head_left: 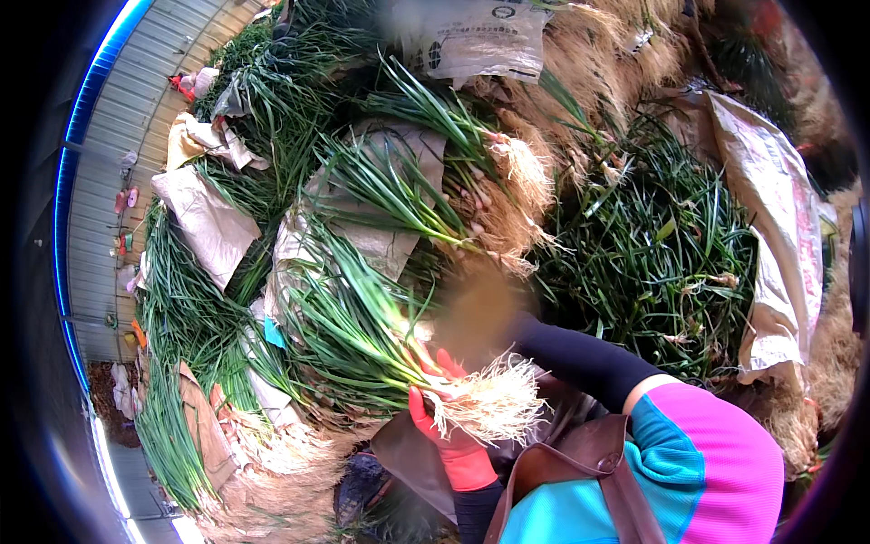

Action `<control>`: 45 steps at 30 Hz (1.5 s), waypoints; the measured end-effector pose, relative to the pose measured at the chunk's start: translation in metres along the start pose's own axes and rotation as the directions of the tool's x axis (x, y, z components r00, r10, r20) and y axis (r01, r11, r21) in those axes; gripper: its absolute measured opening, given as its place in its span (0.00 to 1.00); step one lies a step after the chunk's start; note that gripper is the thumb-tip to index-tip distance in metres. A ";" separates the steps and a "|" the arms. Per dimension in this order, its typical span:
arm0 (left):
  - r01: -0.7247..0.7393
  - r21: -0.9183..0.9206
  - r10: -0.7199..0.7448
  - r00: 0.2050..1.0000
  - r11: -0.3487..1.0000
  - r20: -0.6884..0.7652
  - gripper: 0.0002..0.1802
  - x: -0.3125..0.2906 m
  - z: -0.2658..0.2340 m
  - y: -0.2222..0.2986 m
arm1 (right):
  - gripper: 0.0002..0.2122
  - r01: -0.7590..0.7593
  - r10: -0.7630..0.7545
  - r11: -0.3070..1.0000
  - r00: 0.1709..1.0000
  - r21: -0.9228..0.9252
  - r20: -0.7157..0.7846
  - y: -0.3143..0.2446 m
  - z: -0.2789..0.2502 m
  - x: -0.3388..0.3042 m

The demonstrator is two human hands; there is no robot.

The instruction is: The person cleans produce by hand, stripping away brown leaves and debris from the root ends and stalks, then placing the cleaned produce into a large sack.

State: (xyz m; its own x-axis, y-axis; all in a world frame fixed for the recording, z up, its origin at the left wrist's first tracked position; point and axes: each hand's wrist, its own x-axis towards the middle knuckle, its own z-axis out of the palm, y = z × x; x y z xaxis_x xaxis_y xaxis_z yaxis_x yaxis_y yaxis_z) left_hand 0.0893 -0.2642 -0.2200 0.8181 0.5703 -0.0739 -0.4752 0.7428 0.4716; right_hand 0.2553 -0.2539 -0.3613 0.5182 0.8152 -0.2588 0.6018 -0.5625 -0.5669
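My left hand (pixel 449 442), in a red-orange glove, is closed round the lower stalks of a bunch of green garlic (pixel 376 349). Its long flat leaves point up and to the left, and its pale stringy roots (pixel 494 403) fan out to the right of the glove. From the right, my dark right sleeve (pixel 580 354) reaches in toward the bunch. A blurred brown smudge covers the place where my right hand would show, so its fingers are hidden. More loose green garlic (pixel 381 195) lies just beyond the held bunch, on pale sacking (pixel 381 240).
Heaps of green garlic lie at left (pixel 172 299) and right (pixel 652 245), with a white sack (pixel 770 208) along the right heap. Root masses (pixel 281 490) spread at lower left. A printed plastic sack (pixel 480 41) lies at the far side. A ribbed metal wall (pixel 136 100) edges the left.
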 end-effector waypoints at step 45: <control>0.009 -0.206 0.004 0.998 0.979 0.066 0.36 -0.028 -0.002 -0.018 | 0.11 0.198 -0.207 0.978 0.912 -0.064 -0.355 0.019 -0.113 -0.083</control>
State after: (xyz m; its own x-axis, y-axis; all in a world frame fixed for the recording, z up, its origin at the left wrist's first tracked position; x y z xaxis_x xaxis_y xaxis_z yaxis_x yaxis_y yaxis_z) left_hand 0.0745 -0.2928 -0.2288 0.8356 0.5491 -0.0137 -0.5240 0.8044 0.2800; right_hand 0.2929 -0.3477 -0.2623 0.5633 0.8107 0.1593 0.7299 -0.3981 -0.5556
